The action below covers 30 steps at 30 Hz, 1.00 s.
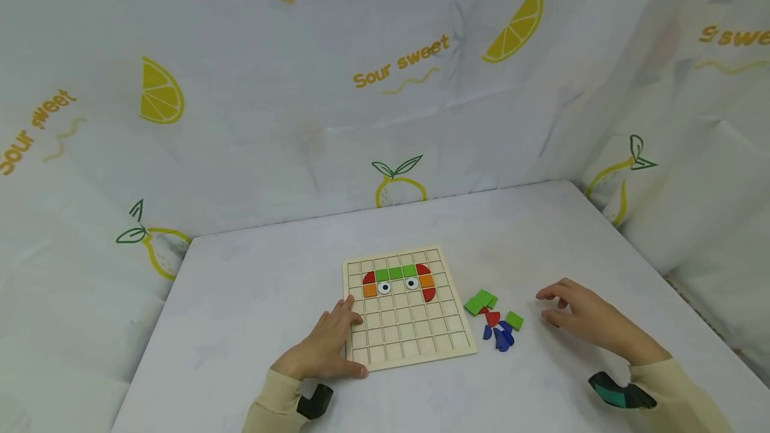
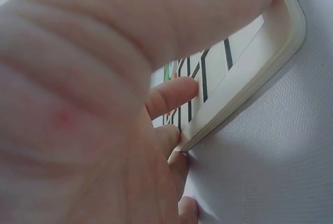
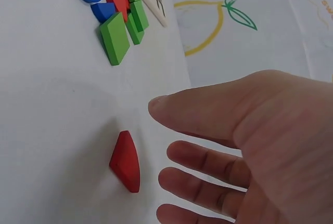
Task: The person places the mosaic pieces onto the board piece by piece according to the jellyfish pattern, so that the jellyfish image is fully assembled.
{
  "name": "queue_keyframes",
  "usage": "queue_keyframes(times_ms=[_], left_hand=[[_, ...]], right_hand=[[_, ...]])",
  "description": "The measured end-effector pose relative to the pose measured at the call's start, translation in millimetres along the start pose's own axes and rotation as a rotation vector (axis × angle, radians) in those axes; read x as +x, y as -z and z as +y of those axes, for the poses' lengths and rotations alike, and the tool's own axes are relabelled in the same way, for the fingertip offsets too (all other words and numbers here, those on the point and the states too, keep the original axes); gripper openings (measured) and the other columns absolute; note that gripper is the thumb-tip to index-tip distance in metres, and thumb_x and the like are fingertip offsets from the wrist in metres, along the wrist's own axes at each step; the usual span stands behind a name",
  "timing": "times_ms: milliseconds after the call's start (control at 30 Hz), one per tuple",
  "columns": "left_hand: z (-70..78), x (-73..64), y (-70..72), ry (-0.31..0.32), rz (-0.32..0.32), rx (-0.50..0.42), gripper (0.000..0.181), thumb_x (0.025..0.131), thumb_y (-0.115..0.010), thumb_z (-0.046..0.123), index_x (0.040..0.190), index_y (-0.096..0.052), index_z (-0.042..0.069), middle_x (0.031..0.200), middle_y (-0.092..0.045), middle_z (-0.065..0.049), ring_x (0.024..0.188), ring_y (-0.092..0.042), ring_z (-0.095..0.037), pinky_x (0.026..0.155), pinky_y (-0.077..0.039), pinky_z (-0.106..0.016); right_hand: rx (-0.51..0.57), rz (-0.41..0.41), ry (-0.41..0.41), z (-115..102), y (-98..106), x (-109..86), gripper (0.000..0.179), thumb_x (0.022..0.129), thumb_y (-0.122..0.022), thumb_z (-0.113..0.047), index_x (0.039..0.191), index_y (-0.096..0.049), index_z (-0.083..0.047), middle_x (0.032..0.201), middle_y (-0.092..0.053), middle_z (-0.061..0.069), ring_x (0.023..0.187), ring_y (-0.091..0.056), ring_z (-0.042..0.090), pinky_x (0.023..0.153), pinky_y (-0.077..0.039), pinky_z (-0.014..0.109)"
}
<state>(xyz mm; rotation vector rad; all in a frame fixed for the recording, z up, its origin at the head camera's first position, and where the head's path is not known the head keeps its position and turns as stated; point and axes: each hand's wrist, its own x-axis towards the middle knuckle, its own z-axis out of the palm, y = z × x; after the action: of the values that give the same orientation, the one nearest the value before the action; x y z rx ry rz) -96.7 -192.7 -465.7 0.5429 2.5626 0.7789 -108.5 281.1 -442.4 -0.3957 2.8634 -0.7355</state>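
My left hand [image 1: 327, 346] rests at the left side of a pale wooden grid board [image 1: 415, 357], fingers spread over its left edge and thumb at the near left corner. In the left wrist view the palm hides much of the board. On the grid lie green squares [image 1: 395, 272], orange squares [image 1: 369, 290], red quarter-round pieces [image 1: 429, 295] and two white eye discs [image 1: 383, 287]. My right hand [image 1: 586, 316] hovers right of the board with loosely bent, parted fingers and holds nothing. Close to its fingertips in the right wrist view, a red piece [image 3: 125, 164] lies on the table.
A loose pile right of the board has green squares [image 1: 480, 303], red pieces [image 1: 492, 319] and several blue rounded pieces [image 1: 500, 339]. One green square [image 1: 514, 321] lies at the pile's right side. A lemon-print cloth [image 1: 271, 139] hangs behind the white table [image 1: 259, 272].
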Motion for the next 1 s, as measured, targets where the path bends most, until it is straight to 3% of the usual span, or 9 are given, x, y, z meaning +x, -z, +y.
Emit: queue_keyframes(times_ms=[233, 367, 567, 800, 1000], left_hand=[[0.7, -1.6, 1.4, -0.001, -0.008, 0.010, 0.078, 0.075, -0.088, 0.039, 0.132, -0.046, 0.008, 0.169, -0.008, -0.024, 0.158, -0.008, -0.044, 0.127, -0.010, -0.064], [0.3, -1.0, 0.8, -0.005, -0.012, 0.012, 0.077, 0.075, -0.087, 0.040, 0.132, -0.046, 0.008, 0.170, -0.008, -0.023, 0.158, -0.009, -0.042, 0.127, -0.011, -0.064], [0.2, 0.0, 1.1, -0.009, -0.012, 0.009, 0.077, 0.076, -0.087, 0.040, 0.132, -0.046, 0.008, 0.170, -0.008, -0.023, 0.158, -0.008, -0.042, 0.127, -0.010, -0.063], [1.2, -1.1, 1.6, -0.012, -0.010, 0.008, 0.077, 0.075, -0.087, 0.040, 0.132, -0.046, 0.008, 0.170, -0.007, -0.024, 0.158, -0.008, -0.042, 0.127, -0.010, -0.064], [3.2, -2.9, 2.2, -0.008, -0.020, -0.008, 0.076, 0.075, -0.087, 0.039, 0.131, -0.046, 0.008, 0.170, -0.007, -0.023, 0.158, -0.007, -0.042, 0.127, -0.010, -0.064]], right_hand=[[-0.133, -0.046, -0.100, 7.9, -2.1, -2.3, 0.047, 0.082, -0.082, -0.027, 0.116, -0.067, 0.001, 0.105, -0.063, 0.013, 0.092, -0.060, 0.026, 0.079, -0.058, 0.049], [-0.140, -0.083, -0.118, 8.4, -4.2, -2.9, 0.039, 0.083, -0.081, -0.021, 0.113, -0.067, 0.000, 0.098, -0.062, 0.008, 0.087, -0.059, 0.021, 0.077, -0.058, 0.045], [-0.126, -0.063, -0.062, 5.8, -7.3, -2.8, 0.022, 0.083, -0.074, -0.004, 0.103, -0.068, -0.004, 0.093, -0.062, 0.001, 0.085, -0.059, 0.016, 0.076, -0.059, 0.040], [-0.083, -0.026, 0.035, -4.4, -6.9, 5.2, 0.024, 0.084, -0.075, -0.005, 0.107, -0.070, -0.007, 0.095, -0.062, -0.002, 0.087, -0.058, 0.014, 0.073, -0.059, 0.031], [-0.024, 0.004, 0.120, -29.0, -2.4, 23.6, 0.025, 0.088, -0.075, -0.009, 0.111, -0.068, -0.009, 0.102, -0.064, -0.002, 0.093, -0.059, 0.017, 0.071, -0.057, 0.024]])
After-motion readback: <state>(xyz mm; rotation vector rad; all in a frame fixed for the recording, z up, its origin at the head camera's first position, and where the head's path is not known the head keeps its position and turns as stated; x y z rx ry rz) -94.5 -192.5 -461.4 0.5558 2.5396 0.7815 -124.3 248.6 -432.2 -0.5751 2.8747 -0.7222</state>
